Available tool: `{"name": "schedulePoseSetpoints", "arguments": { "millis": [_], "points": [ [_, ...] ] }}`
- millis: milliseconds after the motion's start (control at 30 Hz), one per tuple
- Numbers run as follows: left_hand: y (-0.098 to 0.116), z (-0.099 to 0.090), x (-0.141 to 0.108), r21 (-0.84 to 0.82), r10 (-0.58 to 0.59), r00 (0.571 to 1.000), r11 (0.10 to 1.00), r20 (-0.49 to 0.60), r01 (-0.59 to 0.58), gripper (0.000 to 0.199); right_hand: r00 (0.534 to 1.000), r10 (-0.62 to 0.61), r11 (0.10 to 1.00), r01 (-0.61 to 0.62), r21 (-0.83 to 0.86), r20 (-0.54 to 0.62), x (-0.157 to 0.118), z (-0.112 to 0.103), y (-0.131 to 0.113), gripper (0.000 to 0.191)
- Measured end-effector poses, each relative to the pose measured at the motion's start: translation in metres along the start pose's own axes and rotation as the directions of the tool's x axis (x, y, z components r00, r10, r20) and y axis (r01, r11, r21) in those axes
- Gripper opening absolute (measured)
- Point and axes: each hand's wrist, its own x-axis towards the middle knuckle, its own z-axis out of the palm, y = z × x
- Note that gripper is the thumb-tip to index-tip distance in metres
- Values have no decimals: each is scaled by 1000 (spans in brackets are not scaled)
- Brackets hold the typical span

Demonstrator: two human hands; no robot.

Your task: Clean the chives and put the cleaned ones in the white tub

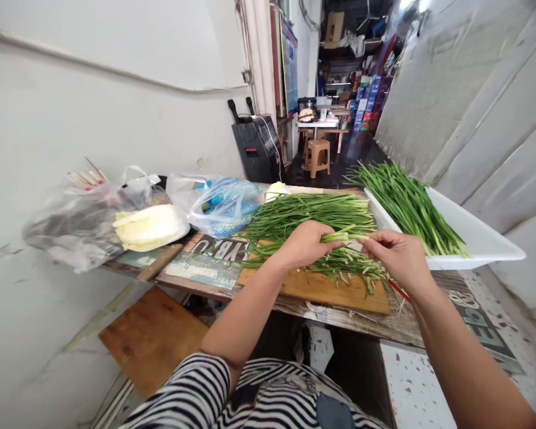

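A long wooden surface (411,328) carries a white tub (486,238) of green leaves (413,208) on the right, seemingly kept within reach, beside a broad pile of greens (312,211) lying partly on a cutting board (330,293). Above the board, the left hand (307,243) wraps its grip around a small bunch (345,235), apparently steadying it, while the right hand (401,256) pinches the pale ends.

On the table (399,322), garlic chives (306,213) lie heaped upon and behind the chopping board (335,292), a tray (489,235) holding further chives (413,205) sits to their right, a napa cabbage (150,228) lies leftward between plastic bags (226,208), a portable speaker (258,146) stands behind the table, and a stool (318,156) stands farther back.
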Motion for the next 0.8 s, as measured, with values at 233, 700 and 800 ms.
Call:
{"name": "schedulePoseSetpoints", "arguments": {
  "millis": [233,700,800],
  "points": [
    [-2,-2,-1,3,-57,997,998,-46,57,30,988,67,998,-65,19,-136,-1,-3,3,40],
    [-7,-18,-4,107,-60,992,992,-114,73,26,993,-97,966,109,-236,63,15,9,27,38],
    [-8,-18,-3,96,-71,994,992,-88,80,25,913,-403,782,377,-496,58,15,4,17,41]
  ]
}}
